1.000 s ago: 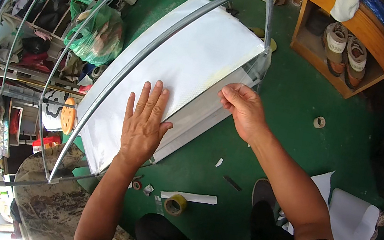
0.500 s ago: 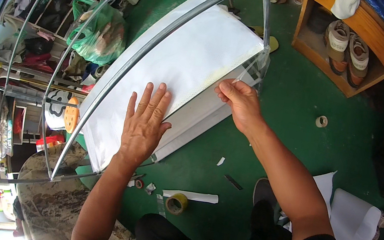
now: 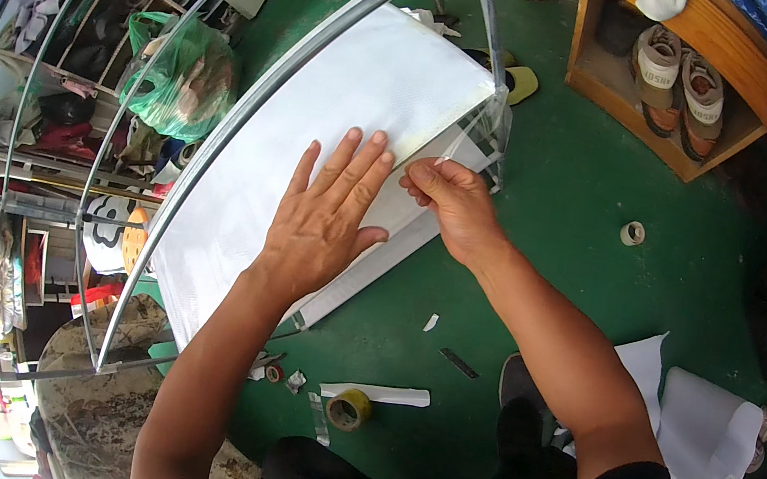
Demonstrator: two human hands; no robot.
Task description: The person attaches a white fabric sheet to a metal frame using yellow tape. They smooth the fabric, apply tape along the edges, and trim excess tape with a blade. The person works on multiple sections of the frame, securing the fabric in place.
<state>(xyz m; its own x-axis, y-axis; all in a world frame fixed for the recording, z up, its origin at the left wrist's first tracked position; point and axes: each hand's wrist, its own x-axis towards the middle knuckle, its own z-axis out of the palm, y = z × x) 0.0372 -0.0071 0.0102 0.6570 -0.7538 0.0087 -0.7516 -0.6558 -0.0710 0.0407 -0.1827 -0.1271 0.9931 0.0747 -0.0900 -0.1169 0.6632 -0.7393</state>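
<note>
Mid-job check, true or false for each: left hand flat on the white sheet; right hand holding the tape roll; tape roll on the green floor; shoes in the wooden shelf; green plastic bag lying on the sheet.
1. The left hand lies flat on the white sheet. True.
2. The right hand holds the yellow tape roll. False: it pinches the sheet's edge.
3. The yellow tape roll lies on the green floor. True.
4. Shoes sit in the wooden shelf. True.
5. The green plastic bag lies on the sheet. False: it sits beyond the metal frame.
</note>
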